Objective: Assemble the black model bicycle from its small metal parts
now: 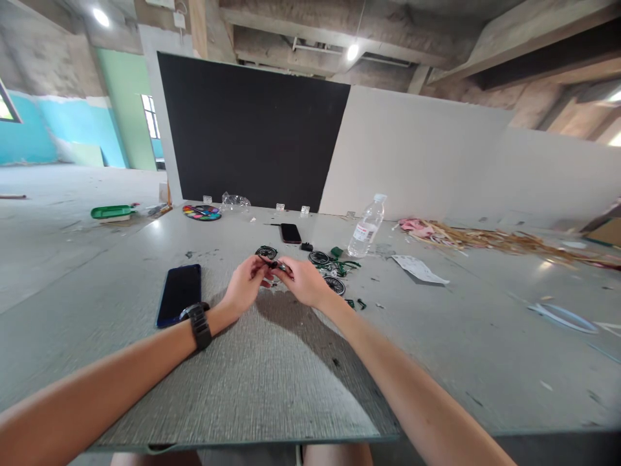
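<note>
My left hand and my right hand meet over the table, fingertips pinched on a small dark part between them. Its exact kind is too small to make out. Just beyond the fingers lies a small spoked wheel. To the right of my right hand are a second wheel, a third wheel and several dark green pieces that look like model bicycle parts. A little green piece rests nearer to me. My left wrist wears a black watch.
A large phone lies left of my left hand; a smaller phone lies farther back. A clear bottle stands right of the parts, near a paper sheet. A paint palette and straw-like strips lie along the back.
</note>
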Demonstrator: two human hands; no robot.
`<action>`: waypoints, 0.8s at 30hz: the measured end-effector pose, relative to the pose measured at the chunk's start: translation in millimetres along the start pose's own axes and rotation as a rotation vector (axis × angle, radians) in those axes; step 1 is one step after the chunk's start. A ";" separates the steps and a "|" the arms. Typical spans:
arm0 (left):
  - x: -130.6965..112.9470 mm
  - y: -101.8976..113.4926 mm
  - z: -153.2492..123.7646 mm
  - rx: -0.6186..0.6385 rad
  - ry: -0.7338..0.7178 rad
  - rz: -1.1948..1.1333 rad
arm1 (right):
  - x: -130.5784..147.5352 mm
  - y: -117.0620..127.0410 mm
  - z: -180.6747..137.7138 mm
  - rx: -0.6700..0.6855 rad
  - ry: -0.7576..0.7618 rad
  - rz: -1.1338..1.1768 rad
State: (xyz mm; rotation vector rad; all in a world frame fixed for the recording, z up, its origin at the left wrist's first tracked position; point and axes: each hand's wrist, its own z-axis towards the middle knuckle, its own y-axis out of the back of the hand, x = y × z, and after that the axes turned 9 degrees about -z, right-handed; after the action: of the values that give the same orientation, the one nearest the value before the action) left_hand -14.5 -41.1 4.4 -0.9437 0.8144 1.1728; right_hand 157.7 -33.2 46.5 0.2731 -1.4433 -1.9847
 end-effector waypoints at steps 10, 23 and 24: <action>-6.0 4.7 0.6 -0.081 -0.109 0.156 | 4.2 -2.5 -1.0 0.007 -0.010 -0.027; -17.2 11.1 -0.3 0.112 -0.262 0.569 | 1.2 -5.3 -2.6 0.006 -0.014 -0.070; -18.8 12.4 -0.3 0.125 -0.288 0.605 | 1.3 -4.4 -2.4 0.003 -0.019 -0.068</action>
State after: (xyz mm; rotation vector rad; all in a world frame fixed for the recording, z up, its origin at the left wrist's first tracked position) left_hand -30.5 -47.0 19.2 -0.4101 0.9536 1.7086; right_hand 156.2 -35.1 41.9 0.3096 -1.4663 -2.0451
